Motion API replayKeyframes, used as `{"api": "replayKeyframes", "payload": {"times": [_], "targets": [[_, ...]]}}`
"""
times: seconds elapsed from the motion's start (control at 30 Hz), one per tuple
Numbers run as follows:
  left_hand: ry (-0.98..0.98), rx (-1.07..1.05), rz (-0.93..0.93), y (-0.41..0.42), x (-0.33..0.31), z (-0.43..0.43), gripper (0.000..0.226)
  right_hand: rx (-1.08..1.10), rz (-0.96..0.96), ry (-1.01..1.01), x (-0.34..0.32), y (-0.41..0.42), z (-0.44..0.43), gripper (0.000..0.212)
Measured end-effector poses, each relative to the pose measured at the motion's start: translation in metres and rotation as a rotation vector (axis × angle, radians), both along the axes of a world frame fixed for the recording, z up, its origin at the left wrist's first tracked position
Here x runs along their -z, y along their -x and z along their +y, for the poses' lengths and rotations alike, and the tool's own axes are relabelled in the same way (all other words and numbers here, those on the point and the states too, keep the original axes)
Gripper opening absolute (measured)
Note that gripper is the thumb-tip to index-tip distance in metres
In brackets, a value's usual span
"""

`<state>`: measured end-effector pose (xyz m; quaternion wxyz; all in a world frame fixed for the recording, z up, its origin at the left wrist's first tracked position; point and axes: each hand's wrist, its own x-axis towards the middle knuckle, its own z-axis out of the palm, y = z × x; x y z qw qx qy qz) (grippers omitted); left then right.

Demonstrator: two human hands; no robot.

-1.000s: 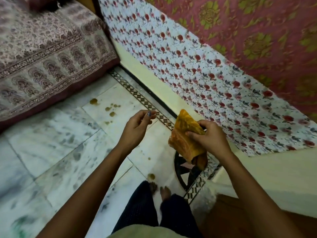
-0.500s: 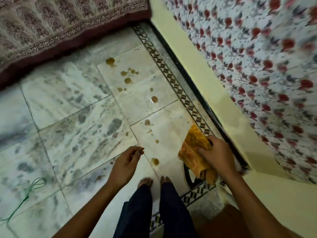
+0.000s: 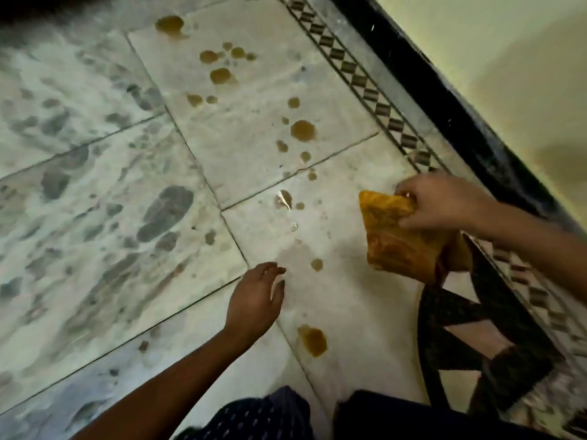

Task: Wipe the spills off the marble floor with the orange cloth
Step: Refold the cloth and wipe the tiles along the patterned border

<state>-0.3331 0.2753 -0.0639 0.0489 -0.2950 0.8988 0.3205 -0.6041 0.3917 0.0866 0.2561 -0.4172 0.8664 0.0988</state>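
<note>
Brown spills dot the white marble floor (image 3: 241, 147) in a trail from the far tile to near my knees; a large drop (image 3: 303, 130) lies mid-tile and a bigger blot (image 3: 313, 340) lies closest to me. My right hand (image 3: 441, 203) grips the folded orange cloth (image 3: 400, 236) by its top edge, holding it just above the floor to the right of the trail. My left hand (image 3: 257, 300) hovers low over the floor, fingers loosely spread, holding nothing, just left of a small drop (image 3: 316, 264).
A patterned inlay border (image 3: 359, 77) and a black skirting strip (image 3: 444, 100) run diagonally along the cream wall (image 3: 508, 58) at right. A dark geometric floor inlay (image 3: 470, 338) lies under the cloth hand. My dark-trousered knees (image 3: 286, 414) fill the bottom edge.
I have crouched lower, so the floor and spills fill the view. Both hands dropped toward the floor; the cloth stays in my right hand and now hangs close to the marble.
</note>
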Motion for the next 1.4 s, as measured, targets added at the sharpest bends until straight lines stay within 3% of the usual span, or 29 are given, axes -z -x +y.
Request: {"api": "replayKeyframes", "payload": {"times": [0.07, 0.2, 0.27, 0.33, 0.4, 0.5, 0.6, 0.7, 0.8, 0.83, 0.93, 0.97, 1.0, 1.13, 1.2, 1.27, 1.37, 1.4], "targets": [[0.051, 0.001, 0.09, 0.009, 0.035, -0.007, 0.047, -0.113, 0.13, -0.061, 0.009, 0.002, -0.021, 0.034], [0.114, -0.008, 0.236, 0.02, 0.071, -0.019, 0.043, -0.204, 0.445, -0.144, 0.025, -0.042, -0.032, 0.018], [0.12, -0.035, 0.297, 0.017, 0.076, -0.02, 0.042, -0.213, 0.384, -0.199, 0.049, -0.076, -0.016, 0.011], [0.102, -0.077, 0.337, 0.01, 0.077, -0.018, 0.039, -0.247, 0.164, -0.19, 0.08, -0.113, 0.01, 0.02], [0.09, -0.131, 0.355, 0.004, 0.077, -0.015, 0.035, -0.299, 0.077, -0.02, 0.111, -0.144, 0.04, 0.037], [0.072, -0.208, 0.367, 0.002, 0.083, -0.01, 0.034, -0.085, 0.252, 0.083, 0.161, -0.16, 0.078, 0.067], [0.11, -0.184, 0.379, 0.004, 0.09, -0.008, 0.037, 0.145, 0.236, 0.22, 0.202, -0.191, 0.09, 0.064], [0.12, -0.164, 0.374, 0.004, 0.095, -0.012, 0.036, -0.046, 0.139, 0.491, 0.214, -0.227, 0.109, 0.053], [0.119, -0.182, 0.403, 0.004, 0.099, -0.012, 0.035, -0.322, 0.196, 0.552, 0.221, -0.194, 0.132, 0.047], [0.121, -0.193, 0.409, 0.004, 0.1, -0.012, 0.034, -0.253, 0.24, 0.536, 0.224, -0.177, 0.127, 0.049], [0.107, -0.224, 0.404, 0.006, 0.102, -0.012, 0.034, 0.367, 0.305, 0.484, 0.233, -0.174, 0.069, 0.055], [0.101, -0.232, 0.402, 0.006, 0.101, -0.013, 0.034, 0.469, 0.284, 0.504, 0.234, -0.193, 0.05, 0.056], [0.09, -0.237, 0.402, 0.007, 0.1, -0.014, 0.033, 0.443, 0.259, 0.548, 0.234, -0.217, 0.039, 0.057], [0.076, -0.202, 0.394, 0.006, 0.095, -0.031, 0.031, -0.19, 0.014, 0.724, 0.231, -0.265, 0.084, 0.055], [0.059, -0.171, 0.401, 0.005, 0.094, -0.039, 0.032, -0.223, 0.066, 0.747, 0.236, -0.229, 0.106, 0.053], [0.036, -0.185, 0.418, 0.005, 0.093, -0.044, 0.031, -0.056, 0.203, 0.708, 0.238, -0.188, 0.092, 0.048], [0.05, -0.216, 0.442, 0.007, 0.094, -0.04, 0.03, 0.567, 0.304, 0.628, 0.24, -0.171, 0.038, 0.051], [0.054, -0.219, 0.449, 0.007, 0.094, -0.04, 0.029, 0.618, 0.297, 0.642, 0.239, -0.187, 0.026, 0.054]]}}
